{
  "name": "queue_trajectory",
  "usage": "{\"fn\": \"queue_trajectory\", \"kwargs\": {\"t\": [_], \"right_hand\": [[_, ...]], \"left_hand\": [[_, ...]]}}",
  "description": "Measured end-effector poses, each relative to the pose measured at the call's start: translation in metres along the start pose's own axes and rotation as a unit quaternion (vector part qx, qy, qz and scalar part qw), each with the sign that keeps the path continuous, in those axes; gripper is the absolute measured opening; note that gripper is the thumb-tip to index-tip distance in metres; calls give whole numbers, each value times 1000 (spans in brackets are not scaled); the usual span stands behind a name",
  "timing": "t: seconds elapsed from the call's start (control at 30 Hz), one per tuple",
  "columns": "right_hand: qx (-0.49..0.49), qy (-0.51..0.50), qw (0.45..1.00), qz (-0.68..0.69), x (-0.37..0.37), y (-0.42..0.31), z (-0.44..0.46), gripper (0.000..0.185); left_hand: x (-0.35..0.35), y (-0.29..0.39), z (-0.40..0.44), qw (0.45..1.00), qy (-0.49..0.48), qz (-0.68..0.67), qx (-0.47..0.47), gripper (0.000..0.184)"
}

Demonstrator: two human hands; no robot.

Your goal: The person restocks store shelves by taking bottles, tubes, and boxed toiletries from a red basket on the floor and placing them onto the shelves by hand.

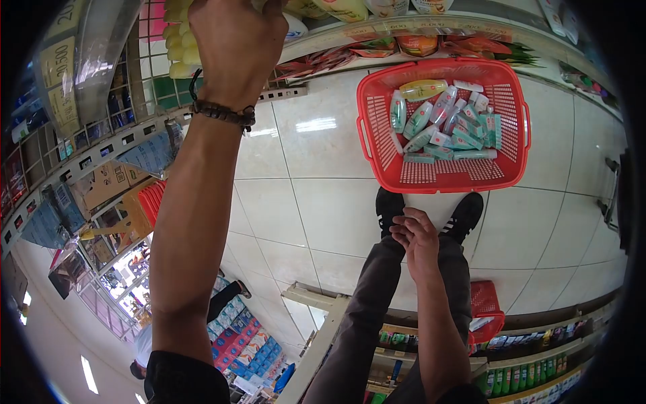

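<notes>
My left hand reaches up to the shelf at the top, beside pale yellow-green bottles; its fingers are cut off by the frame edge, so its grasp is hidden. A bracelet circles that wrist. My right hand hangs over the space between the shoes, fingers loosely spread and nothing in them. Beyond it on the floor sits a red basket holding several green and white tubes and small boxes, plus a yellow bottle.
Shelving with price labels and red packets runs along the top. A wire rack stands at left above cardboard boxes. Another red basket is near the lower-right shelves with green bottles. Part of another person shows at lower left.
</notes>
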State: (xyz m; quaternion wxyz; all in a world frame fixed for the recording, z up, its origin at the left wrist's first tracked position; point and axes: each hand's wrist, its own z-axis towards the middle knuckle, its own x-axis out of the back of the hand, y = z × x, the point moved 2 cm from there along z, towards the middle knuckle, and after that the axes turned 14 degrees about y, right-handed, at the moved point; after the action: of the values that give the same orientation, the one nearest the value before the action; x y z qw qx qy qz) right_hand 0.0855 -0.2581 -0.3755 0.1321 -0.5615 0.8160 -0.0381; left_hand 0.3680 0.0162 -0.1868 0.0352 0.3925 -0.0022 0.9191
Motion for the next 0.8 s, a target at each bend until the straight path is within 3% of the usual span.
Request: {"fn": "queue_trajectory", "kwargs": {"t": [0.2, 0.27, 0.3, 0.37, 0.5, 0.7, 0.8], "right_hand": [[-3, 0, 1000, 12, 1, -2, 2, 32], [-3, 2, 1000, 15, 2, -4, 3, 32], [-3, 3, 1000, 16, 2, -5, 3, 32], [-3, 4, 1000, 21, 2, -7, 4, 33], [-6, 11, 999, 30, 4, -12, 6, 31], [-10, 14, 999, 47, 7, -18, 12, 31], [-11, 13, 998, 53, 7, -23, 13, 30]], "left_hand": [[-5, -5, 3, 1000, -8, 7, -17, 40], [3, 9, 7, 993, 25, 2, -119, 40], [6, 15, 9, 992, 24, -2, -120, 40], [6, 23, 11, 989, -58, 11, -137, 38], [-7, 7, 5, 993, -17, -23, -115, 33], [-5, 5, 7, 997, -76, 6, -13, 28], [-9, 8, 6, 997, -19, -5, -72, 30]]}}
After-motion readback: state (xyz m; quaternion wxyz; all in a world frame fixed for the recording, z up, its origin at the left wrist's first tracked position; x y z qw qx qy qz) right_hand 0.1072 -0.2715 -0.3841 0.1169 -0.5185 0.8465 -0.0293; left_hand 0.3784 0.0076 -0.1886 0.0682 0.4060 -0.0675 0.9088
